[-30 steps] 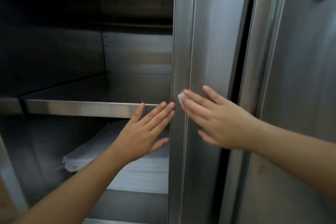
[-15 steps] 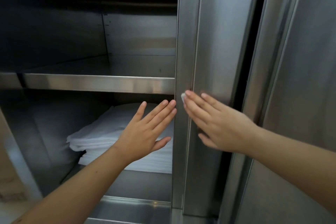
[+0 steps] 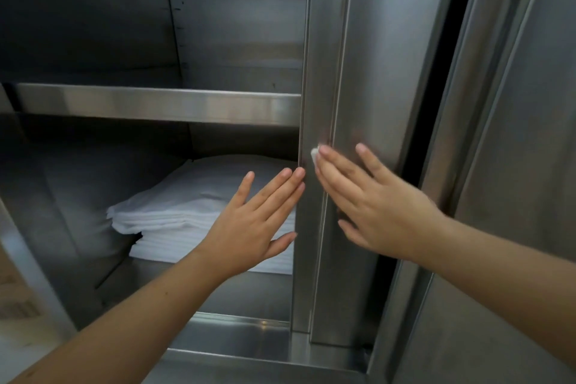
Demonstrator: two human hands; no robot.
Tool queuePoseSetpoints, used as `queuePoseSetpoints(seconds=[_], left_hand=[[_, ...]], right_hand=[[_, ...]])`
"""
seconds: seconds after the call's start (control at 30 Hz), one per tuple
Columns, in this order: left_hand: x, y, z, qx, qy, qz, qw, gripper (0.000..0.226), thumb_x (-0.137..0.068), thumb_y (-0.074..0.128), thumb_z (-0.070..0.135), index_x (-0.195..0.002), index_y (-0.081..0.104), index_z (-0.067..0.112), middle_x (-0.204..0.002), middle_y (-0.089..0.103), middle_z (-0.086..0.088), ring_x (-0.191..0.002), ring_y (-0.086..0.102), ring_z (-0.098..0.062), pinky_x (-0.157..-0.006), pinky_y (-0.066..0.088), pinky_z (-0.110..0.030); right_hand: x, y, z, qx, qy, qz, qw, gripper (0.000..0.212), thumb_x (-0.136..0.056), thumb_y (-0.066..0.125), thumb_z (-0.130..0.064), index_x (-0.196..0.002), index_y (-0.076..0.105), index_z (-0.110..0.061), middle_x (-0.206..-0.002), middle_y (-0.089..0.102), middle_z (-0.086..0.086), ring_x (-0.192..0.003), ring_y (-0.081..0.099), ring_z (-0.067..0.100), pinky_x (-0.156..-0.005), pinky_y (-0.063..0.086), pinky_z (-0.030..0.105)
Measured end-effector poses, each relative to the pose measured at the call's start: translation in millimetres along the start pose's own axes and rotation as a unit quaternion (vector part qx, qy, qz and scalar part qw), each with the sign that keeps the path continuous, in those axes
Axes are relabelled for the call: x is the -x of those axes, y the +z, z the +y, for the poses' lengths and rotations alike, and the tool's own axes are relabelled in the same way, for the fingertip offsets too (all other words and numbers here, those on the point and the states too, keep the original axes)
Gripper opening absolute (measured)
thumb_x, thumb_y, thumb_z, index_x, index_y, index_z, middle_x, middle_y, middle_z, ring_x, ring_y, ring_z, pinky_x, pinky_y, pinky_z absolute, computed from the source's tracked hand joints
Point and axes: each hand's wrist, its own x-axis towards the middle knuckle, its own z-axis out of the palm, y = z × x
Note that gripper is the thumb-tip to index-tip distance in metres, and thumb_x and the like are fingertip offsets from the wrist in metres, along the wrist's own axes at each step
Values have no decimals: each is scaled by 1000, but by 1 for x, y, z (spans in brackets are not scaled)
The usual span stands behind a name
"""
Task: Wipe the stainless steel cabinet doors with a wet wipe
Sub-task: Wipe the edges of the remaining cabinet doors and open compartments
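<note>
Now your right hand [image 3: 377, 212], fingers straight, presses the wet wipe [image 3: 314, 154] against the cabinet door [image 3: 367, 72] at frame centre; your left hand [image 3: 252, 227], fingers outstretched and holding nothing, touches its edge.

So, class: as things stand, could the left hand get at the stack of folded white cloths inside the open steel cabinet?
Probably yes. The left hand is open and empty, just before the stack of folded white cloths; nothing stands between them.

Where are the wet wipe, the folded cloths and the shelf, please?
wet wipe [image 3: 314, 154]: head view, exposed corner.
folded cloths [image 3: 187, 196]: head view, stack top.
shelf [image 3: 156, 104]: head view, front lip.
</note>
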Motion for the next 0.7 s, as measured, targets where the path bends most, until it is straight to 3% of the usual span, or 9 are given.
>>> queuePoseSetpoints(seconds=[0.17, 0.37, 0.5, 0.7], left_hand=[[28, 17, 28, 18, 14, -24, 999, 65, -92, 33, 46, -143, 25, 6, -149, 21, -9, -141, 20, -23, -110, 16, -46], [51, 31, 48, 12, 18, -35, 999, 61, -90, 37, 44, -137, 37, 6, -146, 29, -9, -135, 31, -21, -107, 22, -46], [66, 40, 56, 13, 27, -50, 998, 62, -91, 37, 43, -139, 34, 6, -148, 27, -9, -138, 26, -20, -109, 17, -46], [84, 50, 65, 20, 35, -71, 997, 63, -92, 33, 43, -142, 26, 6, -149, 24, -7, -138, 22, -18, -109, 17, -46]], right_hand=[[23, 11, -59, -29, -28, -48, 998, 76, -81, 45, -49, -138, 38, 1, -147, 34, 19, -140, 23, 30, -112, 6, 49], [21, 22, -59, -18, 37, 6, 999, 65, -85, 32, -34, -142, 33, -2, -150, 31, 14, -140, 21, 28, -109, -1, 55], [27, 28, -85, 28, 72, -10, 997, 70, -89, 23, -41, -144, 25, 2, -153, 17, 19, -142, 6, 33, -109, -7, 54], [56, 40, -155, -23, 40, -39, 998, 72, -81, 47, -51, -139, 40, -9, -151, 15, 8, -140, 13, 26, -109, -4, 48]])
